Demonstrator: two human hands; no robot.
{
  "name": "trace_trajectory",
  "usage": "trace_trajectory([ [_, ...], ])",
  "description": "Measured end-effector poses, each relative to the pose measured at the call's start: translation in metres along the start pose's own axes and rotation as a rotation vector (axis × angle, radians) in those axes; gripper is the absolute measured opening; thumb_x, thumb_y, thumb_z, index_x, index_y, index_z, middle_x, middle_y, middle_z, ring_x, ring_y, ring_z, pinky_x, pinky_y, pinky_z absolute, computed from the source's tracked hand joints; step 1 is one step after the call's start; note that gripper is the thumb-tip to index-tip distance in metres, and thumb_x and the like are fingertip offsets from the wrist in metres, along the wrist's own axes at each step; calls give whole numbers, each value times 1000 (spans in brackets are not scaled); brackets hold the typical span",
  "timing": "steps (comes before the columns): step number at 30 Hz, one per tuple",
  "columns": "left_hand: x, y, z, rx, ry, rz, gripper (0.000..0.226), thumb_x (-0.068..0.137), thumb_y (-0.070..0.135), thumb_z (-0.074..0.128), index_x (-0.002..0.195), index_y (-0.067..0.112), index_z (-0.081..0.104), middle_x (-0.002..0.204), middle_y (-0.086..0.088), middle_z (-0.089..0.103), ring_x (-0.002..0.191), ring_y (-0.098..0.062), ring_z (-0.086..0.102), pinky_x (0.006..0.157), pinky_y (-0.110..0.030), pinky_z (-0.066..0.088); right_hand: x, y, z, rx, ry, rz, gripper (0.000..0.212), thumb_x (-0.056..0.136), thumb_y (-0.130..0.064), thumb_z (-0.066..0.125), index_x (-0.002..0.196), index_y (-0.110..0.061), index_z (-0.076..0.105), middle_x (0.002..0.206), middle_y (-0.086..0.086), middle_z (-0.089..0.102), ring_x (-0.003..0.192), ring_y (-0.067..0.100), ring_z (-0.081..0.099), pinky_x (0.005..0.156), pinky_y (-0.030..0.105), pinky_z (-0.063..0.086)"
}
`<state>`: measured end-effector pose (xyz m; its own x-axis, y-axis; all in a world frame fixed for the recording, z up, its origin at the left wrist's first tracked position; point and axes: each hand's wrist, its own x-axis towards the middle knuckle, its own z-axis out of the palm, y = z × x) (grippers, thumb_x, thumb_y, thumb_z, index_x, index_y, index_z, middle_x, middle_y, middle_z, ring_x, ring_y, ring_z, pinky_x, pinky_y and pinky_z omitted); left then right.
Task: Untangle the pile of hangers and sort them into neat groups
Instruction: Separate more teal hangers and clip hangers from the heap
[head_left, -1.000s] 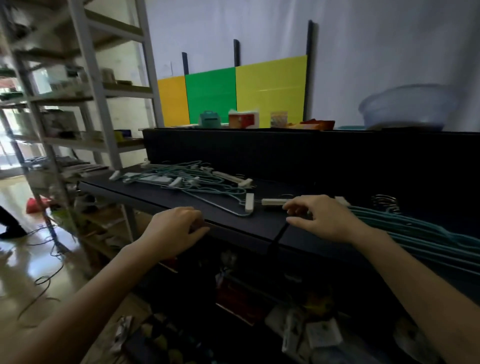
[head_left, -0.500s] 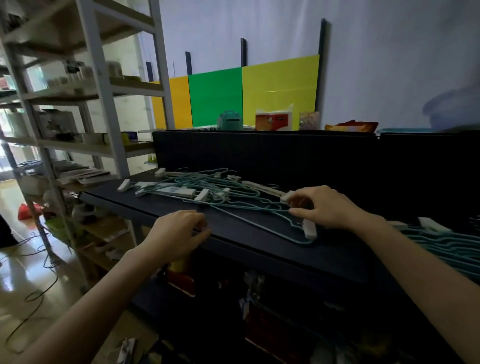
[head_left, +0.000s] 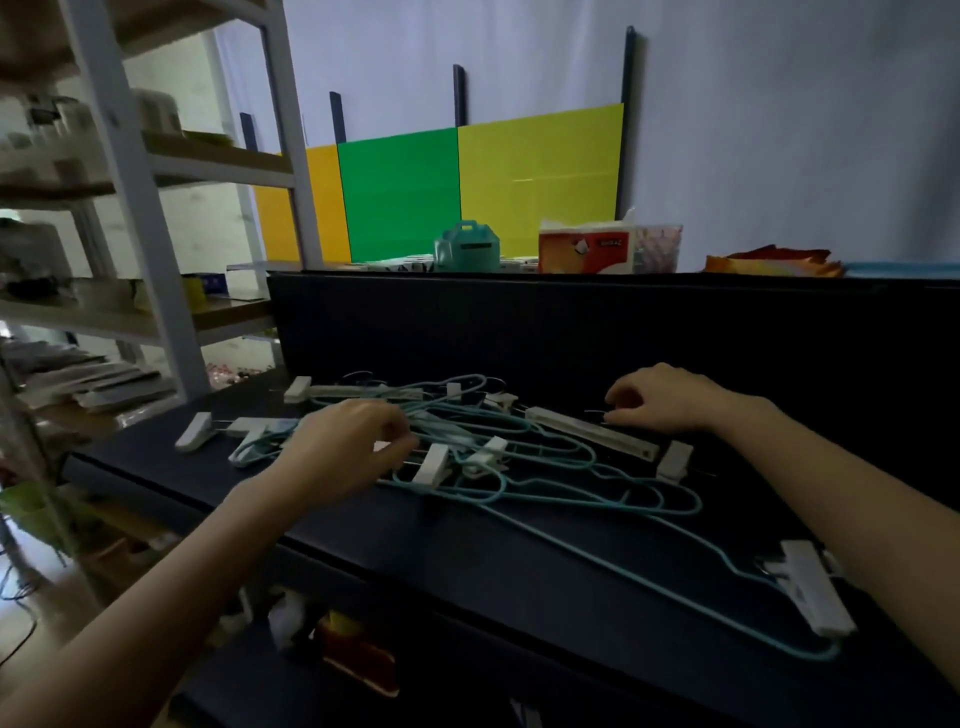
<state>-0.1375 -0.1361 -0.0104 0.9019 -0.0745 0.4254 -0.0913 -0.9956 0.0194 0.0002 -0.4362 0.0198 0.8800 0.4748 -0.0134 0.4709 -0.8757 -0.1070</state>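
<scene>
Left hand, formerly off the hanger pile, now pinches its wires.

You have two hands on one tangled hanger pile (wires too knotted to count), about nine white clips.

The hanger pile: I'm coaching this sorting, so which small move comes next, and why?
Probably lift the white clip hanger under the right hand clear of the teal wire hangers. It lies on top at the tangle's edge, while the left hand can pin the rest.
</scene>
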Motion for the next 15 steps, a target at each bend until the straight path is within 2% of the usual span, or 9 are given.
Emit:
trace_trajectory([
  [3,17,-17,10,-8,-7,-2,26,90,46,48,102,27,62,98,10,62,83,-9,55,62,-23,40,17,-6,6,-69,-106,56,49,88,-53,49,122,-19,56,121,4,59,103,21,58,90,37,50],
  [5,28,-28,17,-14,-17,4,27,90,46,48,104,27,62,103,8,62,84,-9,54,62,-23,39,25,-11,12,-120,-175,87,48,88,-55,48,114,-16,60,111,5,63,91,19,59,77,32,50],
  [7,36,-38,23,-17,-12,7,28,90,46,48,105,26,61,105,8,62,90,-11,55,64,-23,39,29,-15,19,-148,-229,124,44,89,-53,47,109,-15,61,100,4,63,81,17,56,65,28,44],
  [11,49,-59,38,-31,-1,-9,33,89,47,49,110,24,58,110,4,58,101,-15,52,72,-27,43,32,-22,27,-216,-223,178,39,91,-49,47,109,-16,59,98,2,59,82,16,56,65,27,44],
  [15,56,-78,48,-19,-39,-53,56,85,58,48,126,20,50,126,0,51,118,-19,45,89,-34,45,29,-26,19,-168,-180,185,37,92,-47,47,112,-18,56,103,1,58,88,17,56,71,27,44],
])
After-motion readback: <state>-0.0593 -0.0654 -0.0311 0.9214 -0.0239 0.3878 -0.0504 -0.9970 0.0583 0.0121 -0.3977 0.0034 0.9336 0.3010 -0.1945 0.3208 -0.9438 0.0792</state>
